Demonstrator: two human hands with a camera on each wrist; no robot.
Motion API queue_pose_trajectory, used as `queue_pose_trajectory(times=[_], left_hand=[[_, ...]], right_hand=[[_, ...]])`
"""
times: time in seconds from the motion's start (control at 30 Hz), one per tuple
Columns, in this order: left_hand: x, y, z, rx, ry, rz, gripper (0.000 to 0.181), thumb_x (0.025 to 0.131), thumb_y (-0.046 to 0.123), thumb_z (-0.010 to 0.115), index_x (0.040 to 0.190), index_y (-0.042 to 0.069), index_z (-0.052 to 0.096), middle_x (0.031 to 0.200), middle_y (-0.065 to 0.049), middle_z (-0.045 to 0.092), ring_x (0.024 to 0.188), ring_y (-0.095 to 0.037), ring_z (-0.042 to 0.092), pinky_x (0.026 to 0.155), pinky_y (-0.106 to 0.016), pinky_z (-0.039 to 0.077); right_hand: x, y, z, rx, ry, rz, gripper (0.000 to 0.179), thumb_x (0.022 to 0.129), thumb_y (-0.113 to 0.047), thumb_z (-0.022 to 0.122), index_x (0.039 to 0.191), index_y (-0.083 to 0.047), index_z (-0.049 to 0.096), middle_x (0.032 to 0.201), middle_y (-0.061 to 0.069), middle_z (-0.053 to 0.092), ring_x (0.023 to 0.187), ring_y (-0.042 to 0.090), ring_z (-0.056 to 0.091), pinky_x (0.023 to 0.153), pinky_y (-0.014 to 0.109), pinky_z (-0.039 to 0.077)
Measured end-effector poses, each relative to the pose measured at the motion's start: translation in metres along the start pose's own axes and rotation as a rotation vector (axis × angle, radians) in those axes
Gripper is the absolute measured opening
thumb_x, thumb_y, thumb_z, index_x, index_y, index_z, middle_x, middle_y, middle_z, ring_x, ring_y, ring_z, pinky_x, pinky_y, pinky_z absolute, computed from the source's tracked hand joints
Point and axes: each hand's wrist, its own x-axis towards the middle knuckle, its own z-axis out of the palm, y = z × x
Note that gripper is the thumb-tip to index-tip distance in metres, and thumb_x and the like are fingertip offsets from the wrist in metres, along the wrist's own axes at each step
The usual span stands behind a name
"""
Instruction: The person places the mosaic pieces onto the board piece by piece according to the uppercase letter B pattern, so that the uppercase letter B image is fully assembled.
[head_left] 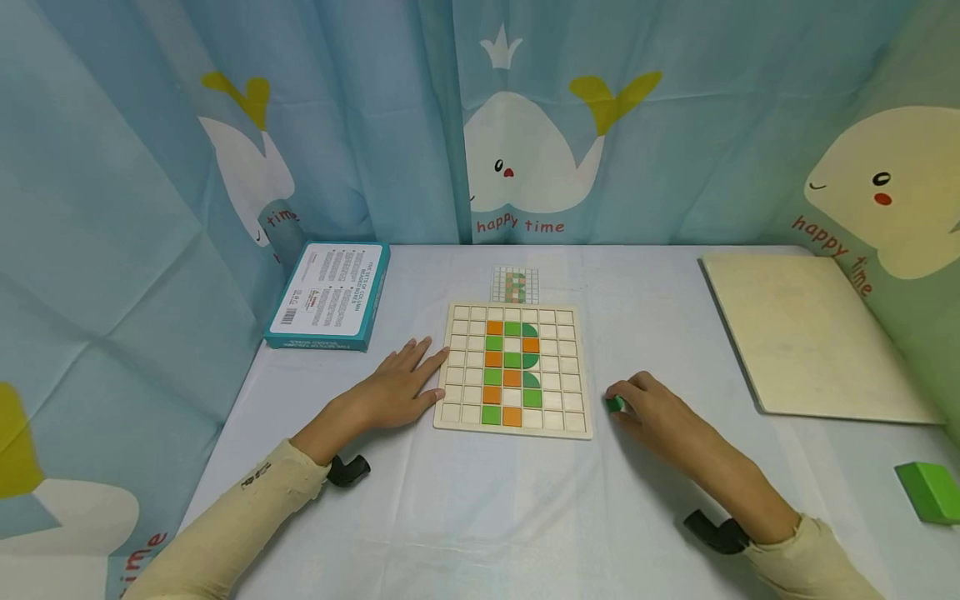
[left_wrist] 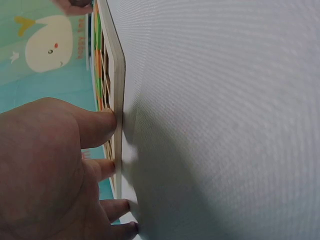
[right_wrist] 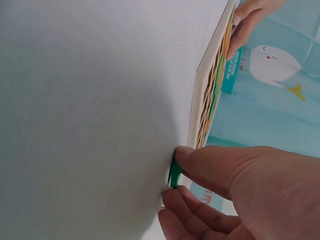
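A square wooden grid board lies mid-table, with orange, green and dark green rounded tiles laid in some of its cells. My left hand rests at the board's left edge, fingers spread and nearly straight, thumb and fingertips touching the rim. Just right of the board, my right hand pinches a small dark green tile between thumb and fingers, low over the table. A printed pattern card with a similar coloured design lies right behind the board.
A teal and white box lies at the back left. To the right is a flat, pale wooden panel, and a green block sits at the far right edge. Whale-print curtains surround the table.
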Motion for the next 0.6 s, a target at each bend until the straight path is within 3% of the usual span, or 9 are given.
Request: queue_pose_trajectory(times=[0.13,0.3,0.47,0.6], left_hand=[[0.0,0.001,0.0,0.011,-0.012,-0.009,0.071,0.111,0.047,0.046,0.171,0.021,0.02,0.177,-0.016,0.008,0.164,-0.04,0.006,0.13,-0.061,0.014],[-0.001,0.001,-0.001,0.009,-0.018,-0.018,0.071,0.111,0.047,0.046,0.171,0.021,0.019,0.178,-0.015,0.007,0.164,-0.039,0.005,0.13,-0.061,0.013],[-0.001,0.001,-0.001,-0.007,-0.012,-0.013,0.07,0.111,0.046,0.046,0.171,0.021,0.019,0.178,-0.016,0.008,0.164,-0.04,0.004,0.13,-0.061,0.013],[0.0,0.002,-0.001,-0.01,-0.014,-0.016,0.071,0.111,0.047,0.046,0.171,0.022,0.019,0.178,-0.015,0.007,0.164,-0.039,0.003,0.13,-0.06,0.011]], right_hand=[[0.007,-0.004,-0.002,0.015,0.015,-0.027,0.031,0.085,0.006,0.083,0.111,-0.004,0.071,0.1,0.01,0.063,0.085,0.02,0.065,0.072,0.036,0.059],[0.021,-0.026,0.002,0.051,-0.003,-0.073,0.029,0.085,0.003,0.085,0.109,-0.006,0.071,0.102,0.008,0.064,0.088,0.02,0.067,0.074,0.032,0.06],[0.032,-0.051,0.016,0.081,-0.035,-0.112,0.027,0.084,0.0,0.087,0.107,-0.006,0.073,0.1,0.006,0.063,0.08,0.012,0.061,0.068,0.024,0.056],[0.039,-0.066,0.025,0.043,-0.007,-0.149,0.031,0.081,-0.001,0.089,0.103,-0.009,0.07,0.094,0.004,0.064,0.069,0.01,0.053,0.061,0.024,0.049]])
